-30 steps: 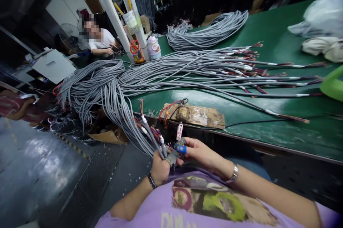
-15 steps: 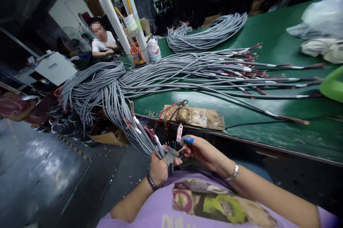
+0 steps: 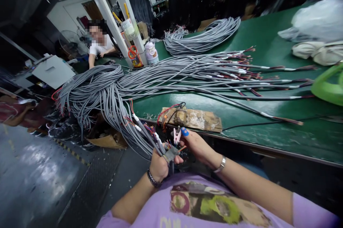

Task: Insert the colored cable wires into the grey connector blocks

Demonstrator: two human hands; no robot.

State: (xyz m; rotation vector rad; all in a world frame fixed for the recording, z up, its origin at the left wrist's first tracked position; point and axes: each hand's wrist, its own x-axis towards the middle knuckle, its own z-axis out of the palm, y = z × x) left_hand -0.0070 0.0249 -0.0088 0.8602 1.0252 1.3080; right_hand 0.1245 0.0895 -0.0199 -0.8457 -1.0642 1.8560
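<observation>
My left hand [image 3: 159, 165] is closed around grey cables [image 3: 150, 142], low in front of my purple shirt. A grey wrapping [image 3: 170, 153] covers its thumb area, and short coloured wire ends [image 3: 183, 148] stick out beside it. Just to the right, my right hand [image 3: 197, 145] is closed at a pale pink clip [image 3: 177, 135] by the bench edge. Blue tape [image 3: 184, 131] is wrapped on one of its digits. The right fingertips are partly hidden. White-banded cable ends with bared coloured wires [image 3: 154, 134] rise above my left hand.
Many grey cables [image 3: 160, 74] lie across the green bench [image 3: 252, 110]. A wooden block [image 3: 199, 119] with wiring sits at the front edge. Behind are a coiled bundle [image 3: 203, 40], a lilac container [image 3: 151, 53] and a co-worker [image 3: 102, 44]. A green plastic object [image 3: 325, 87] stands right.
My right hand has moved left and up from the wire ends to the pink clip, which has turned. My left hand keeps its hold. The co-worker's arm has shifted.
</observation>
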